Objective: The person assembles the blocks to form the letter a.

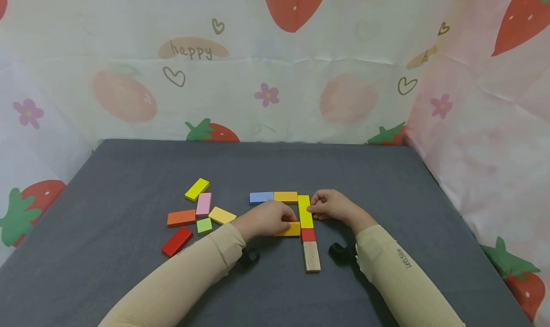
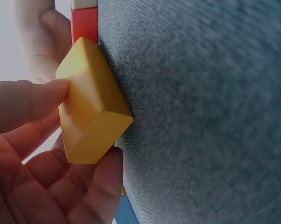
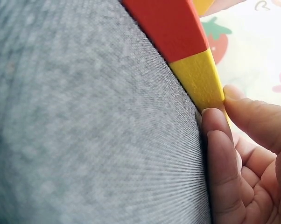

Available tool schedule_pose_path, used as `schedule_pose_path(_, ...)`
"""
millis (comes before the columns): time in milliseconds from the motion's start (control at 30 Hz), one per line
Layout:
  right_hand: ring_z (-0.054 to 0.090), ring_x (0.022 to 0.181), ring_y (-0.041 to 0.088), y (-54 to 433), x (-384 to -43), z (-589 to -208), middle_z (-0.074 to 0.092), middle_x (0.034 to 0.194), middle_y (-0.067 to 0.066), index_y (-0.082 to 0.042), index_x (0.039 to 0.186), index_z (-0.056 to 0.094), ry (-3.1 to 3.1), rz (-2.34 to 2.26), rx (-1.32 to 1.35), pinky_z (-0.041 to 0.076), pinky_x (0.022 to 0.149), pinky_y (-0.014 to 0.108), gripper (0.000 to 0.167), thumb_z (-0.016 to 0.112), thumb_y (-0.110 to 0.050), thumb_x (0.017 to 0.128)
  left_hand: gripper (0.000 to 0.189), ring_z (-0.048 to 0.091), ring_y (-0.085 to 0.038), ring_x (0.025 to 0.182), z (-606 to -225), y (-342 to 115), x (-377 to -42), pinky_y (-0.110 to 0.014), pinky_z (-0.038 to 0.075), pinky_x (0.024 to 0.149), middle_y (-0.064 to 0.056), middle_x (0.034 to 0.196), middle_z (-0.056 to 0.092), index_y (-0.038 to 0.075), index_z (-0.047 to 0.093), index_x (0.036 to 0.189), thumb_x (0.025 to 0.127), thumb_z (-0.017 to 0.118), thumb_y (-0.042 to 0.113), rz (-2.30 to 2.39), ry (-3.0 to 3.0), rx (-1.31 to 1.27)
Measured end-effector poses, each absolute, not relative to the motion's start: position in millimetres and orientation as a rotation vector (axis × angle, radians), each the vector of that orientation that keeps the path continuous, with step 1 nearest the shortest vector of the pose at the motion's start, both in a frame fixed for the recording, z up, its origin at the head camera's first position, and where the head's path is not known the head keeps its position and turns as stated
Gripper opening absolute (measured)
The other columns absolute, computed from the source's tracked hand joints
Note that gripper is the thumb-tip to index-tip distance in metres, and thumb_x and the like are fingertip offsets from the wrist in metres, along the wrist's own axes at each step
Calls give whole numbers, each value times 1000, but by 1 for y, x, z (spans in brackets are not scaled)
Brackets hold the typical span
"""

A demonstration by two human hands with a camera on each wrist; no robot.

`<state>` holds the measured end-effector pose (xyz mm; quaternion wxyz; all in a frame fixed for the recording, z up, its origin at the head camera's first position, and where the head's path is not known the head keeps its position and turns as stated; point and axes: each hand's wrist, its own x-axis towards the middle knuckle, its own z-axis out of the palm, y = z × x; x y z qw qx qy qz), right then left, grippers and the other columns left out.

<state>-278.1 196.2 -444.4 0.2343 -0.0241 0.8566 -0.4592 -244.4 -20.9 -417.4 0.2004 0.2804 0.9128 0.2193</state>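
My left hand (image 1: 267, 217) pinches an orange-yellow block (image 2: 84, 102) between thumb and fingers. In the left wrist view this block is tilted, close over the grey cloth. Seen from the head, it reaches toward the lower end of a long yellow block (image 1: 304, 212). My right hand (image 1: 337, 206) has thumb and fingertips on that yellow block's right side, gripping its edge. Below the yellow block, a red block (image 1: 308, 235) and a plain wooden block (image 1: 312, 258) continue the line. Leftward from its top run another orange-yellow block (image 1: 285, 197) and a blue block (image 1: 261, 197).
Loose blocks lie at left on the grey-covered table (image 1: 129, 184): yellow (image 1: 197, 189), pink (image 1: 204, 205), orange (image 1: 181, 218), green (image 1: 204, 226), pale yellow (image 1: 222, 215) and red (image 1: 177, 241). A strawberry-print curtain (image 1: 266, 117) stands behind the table.
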Motion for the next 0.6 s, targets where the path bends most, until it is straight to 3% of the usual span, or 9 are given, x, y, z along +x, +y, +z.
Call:
schedule_pose_path(300, 62, 70, 13, 196, -278, -445, 62, 77, 1, -6, 92, 60, 2352, -1263, -67, 55, 69, 26, 17, 71, -20, 90, 25, 56, -11, 80, -419, -23, -244, -27, 49, 82, 6, 95, 69, 16, 72, 108, 83, 75, 12, 588, 2542, 813)
schedule_pose_path(600, 62, 70, 13, 196, -279, -445, 63, 78, 1, -6, 92, 60, 2354, -1266, -67, 55, 69, 26, 17, 71, -19, 89, 32, 55, -13, 85, -417, -24, -242, -29, 49, 89, 2, 102, 68, 13, 70, 114, 82, 77, 14, 515, 2585, 821)
